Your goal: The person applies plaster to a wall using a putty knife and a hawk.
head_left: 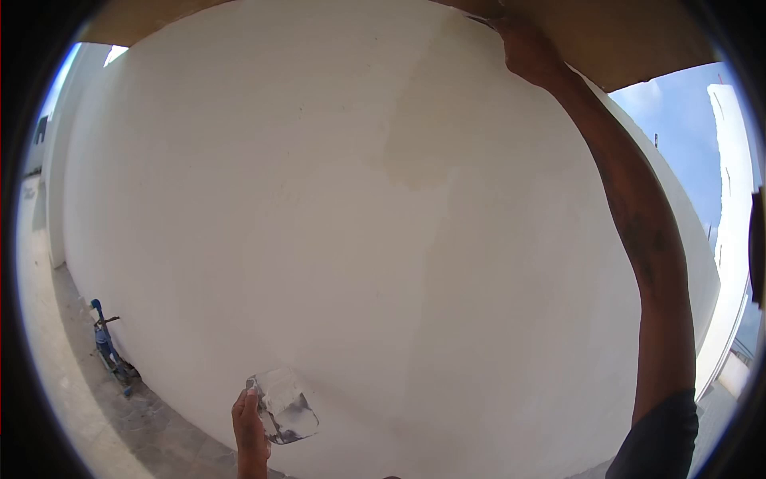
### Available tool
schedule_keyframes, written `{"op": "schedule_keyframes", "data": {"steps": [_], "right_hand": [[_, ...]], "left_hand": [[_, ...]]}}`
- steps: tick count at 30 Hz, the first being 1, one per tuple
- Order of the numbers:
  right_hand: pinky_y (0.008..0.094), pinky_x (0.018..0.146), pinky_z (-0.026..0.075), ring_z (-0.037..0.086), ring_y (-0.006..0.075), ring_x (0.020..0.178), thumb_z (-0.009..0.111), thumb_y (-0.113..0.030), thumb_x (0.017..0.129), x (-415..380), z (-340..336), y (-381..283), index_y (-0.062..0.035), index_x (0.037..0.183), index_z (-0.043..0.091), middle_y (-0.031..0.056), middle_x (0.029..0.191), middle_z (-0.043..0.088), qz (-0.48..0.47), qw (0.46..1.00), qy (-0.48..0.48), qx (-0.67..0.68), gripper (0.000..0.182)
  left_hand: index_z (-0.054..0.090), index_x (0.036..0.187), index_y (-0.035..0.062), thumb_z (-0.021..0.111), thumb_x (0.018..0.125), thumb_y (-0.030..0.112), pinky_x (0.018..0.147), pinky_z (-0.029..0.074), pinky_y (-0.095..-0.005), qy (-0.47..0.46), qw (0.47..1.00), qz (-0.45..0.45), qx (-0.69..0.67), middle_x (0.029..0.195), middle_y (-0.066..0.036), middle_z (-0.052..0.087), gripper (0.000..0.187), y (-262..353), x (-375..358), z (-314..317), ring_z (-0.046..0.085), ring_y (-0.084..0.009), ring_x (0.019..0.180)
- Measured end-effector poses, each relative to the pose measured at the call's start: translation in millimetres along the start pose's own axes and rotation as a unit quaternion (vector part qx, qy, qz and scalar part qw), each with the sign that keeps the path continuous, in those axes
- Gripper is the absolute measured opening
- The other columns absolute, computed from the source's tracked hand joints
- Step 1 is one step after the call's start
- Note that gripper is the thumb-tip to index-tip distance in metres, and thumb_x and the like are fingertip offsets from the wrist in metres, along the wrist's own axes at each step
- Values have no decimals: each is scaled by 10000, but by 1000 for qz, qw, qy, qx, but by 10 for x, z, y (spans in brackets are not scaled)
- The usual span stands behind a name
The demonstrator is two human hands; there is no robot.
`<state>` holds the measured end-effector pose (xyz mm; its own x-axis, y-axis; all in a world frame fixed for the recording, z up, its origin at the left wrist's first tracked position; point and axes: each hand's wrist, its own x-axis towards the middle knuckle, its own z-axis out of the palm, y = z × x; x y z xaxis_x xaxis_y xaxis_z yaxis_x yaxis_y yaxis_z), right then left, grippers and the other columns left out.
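My left hand [250, 423] is low in the view, its fingers closed on the edge of a squarish plate [289, 405] that looks like metal and is smeared with white putty. The plate is held just in front of the white wall [279, 223]. High up, my right hand [528, 52] is closed at the end of a raised, stretched arm. A thin dark blade [481, 19] sticks out from it to the left, against the upper wall; its handle is hidden. Darker, damp-looking patches [419, 128] run down the wall below it.
A brown overhang [630, 40] cuts across the top right. At lower left, a blue tool-like object [108, 351] leans at the wall's foot on the grey floor [175, 431]. A white pillar [732, 168] rises at right against the sky.
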<state>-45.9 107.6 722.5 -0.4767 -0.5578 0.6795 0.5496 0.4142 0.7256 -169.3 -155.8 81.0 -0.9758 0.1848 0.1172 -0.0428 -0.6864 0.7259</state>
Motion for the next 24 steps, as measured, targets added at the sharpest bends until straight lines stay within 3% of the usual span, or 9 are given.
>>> {"op": "schedule_keyframes", "data": {"steps": [5, 14, 17, 20, 24], "right_hand": [[455, 991, 478, 575, 367, 1155, 446, 43, 870, -35, 125, 98, -20, 1325, 514, 183, 1258, 601, -18, 999, 50, 10, 465], [445, 973, 492, 582, 350, 1159, 473, 61, 825, 24, 257, 98, -20, 1330, 512, 163, 1293, 588, -24, 999, -17, -15, 513], [455, 858, 531, 641, 373, 1032, 529, 38, 776, -45, 0, -244, 42, 1133, 628, 226, 1061, 650, 37, 998, -37, -30, 370], [428, 860, 534, 636, 360, 1022, 509, 50, 799, -220, 14, -302, 34, 1200, 589, 215, 1071, 644, -6, 998, -23, -53, 409], [454, 954, 510, 587, 309, 1146, 511, 57, 804, -580, 67, -543, -59, 1362, 512, 104, 1349, 569, 28, 999, 2, -22, 570]], "left_hand": [[613, 1040, -16, 447, 1011, 194, 749, 517, -287, -8, 1000, -2, 8, 937, -65, 657, 270, 61, -23, 50, 637, -136, 826], [615, 1088, -25, 480, 1004, 219, 781, 514, -293, 18, 1000, -4, 1, 974, -66, 660, 291, 28, -52, 21, 633, -151, 865], [620, 1151, -49, 511, 985, 247, 821, 520, -311, -5, 1000, 6, 0, 1026, -93, 669, 356, 2, -48, -32, 650, -188, 912], [621, 1146, -46, 513, 983, 248, 814, 525, -312, 2, 1000, 8, -5, 1034, -98, 671, 354, 43, -82, 13, 655, -190, 917], [613, 1159, -45, 518, 979, 259, 830, 524, -321, 21, 1000, 3, 18, 1050, -99, 666, 365, 46, -90, 29, 654, -193, 937]]}}
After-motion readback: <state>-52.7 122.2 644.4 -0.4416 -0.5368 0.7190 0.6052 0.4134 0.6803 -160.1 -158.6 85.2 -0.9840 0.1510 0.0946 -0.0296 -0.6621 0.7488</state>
